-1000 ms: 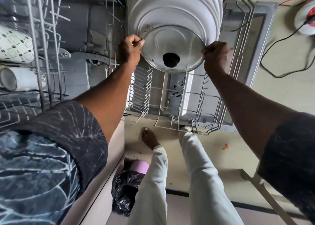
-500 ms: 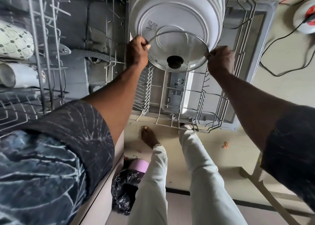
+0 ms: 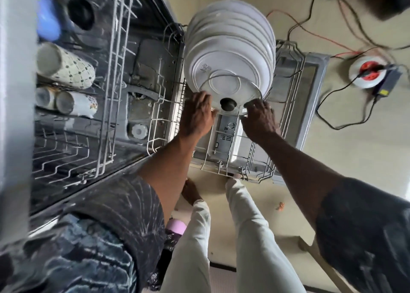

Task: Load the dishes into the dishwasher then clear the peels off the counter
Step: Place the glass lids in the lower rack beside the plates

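A glass pot lid (image 3: 228,92) with a black knob stands on edge in the pulled-out lower dishwasher rack (image 3: 286,106), against a row of several upright white plates (image 3: 230,44). My left hand (image 3: 197,112) grips the lid's left rim. My right hand (image 3: 259,119) grips its lower right rim. The open dishwasher door (image 3: 315,88) lies under the rack.
The upper rack (image 3: 115,75) at left holds patterned mugs (image 3: 66,66), a blue cup (image 3: 47,24) and a dark cup. A power strip reel (image 3: 368,70) with cables lies on the floor at right. A black bag with a pink lid (image 3: 175,228) sits by my legs. A peel scrap (image 3: 280,205) lies on the floor.
The view has swung so the upper rack shows more. Both hands have lowered the lid further into the rack against the plates and slid down its rim.
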Tool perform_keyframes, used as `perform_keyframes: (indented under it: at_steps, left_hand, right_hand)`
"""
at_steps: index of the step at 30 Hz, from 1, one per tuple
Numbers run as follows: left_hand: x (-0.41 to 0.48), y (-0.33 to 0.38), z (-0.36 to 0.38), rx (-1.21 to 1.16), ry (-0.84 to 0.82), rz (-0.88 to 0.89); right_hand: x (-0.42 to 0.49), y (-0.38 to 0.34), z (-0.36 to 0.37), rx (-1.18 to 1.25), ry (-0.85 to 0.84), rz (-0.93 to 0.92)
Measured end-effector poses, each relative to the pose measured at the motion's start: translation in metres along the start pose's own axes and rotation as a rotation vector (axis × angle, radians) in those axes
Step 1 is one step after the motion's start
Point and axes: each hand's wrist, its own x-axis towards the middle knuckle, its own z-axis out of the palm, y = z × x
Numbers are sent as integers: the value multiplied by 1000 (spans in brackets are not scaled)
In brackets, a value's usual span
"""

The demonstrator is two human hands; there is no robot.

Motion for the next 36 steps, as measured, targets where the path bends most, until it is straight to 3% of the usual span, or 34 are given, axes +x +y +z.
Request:
perform_keyframes:
  at_steps: [9, 26, 36]
  left_hand:
    - [-91, 35, -90, 32, -161, -83]
    - [-320, 23, -250, 51, 173, -229]
    - [-535, -40, -293, -127, 398, -581]
  right_hand:
    - [-83, -55, -66, -118, 57, -188]
    - [-258, -184, -145, -271, 182, -377]
    - [-368, -335, -122, -351, 232, -707]
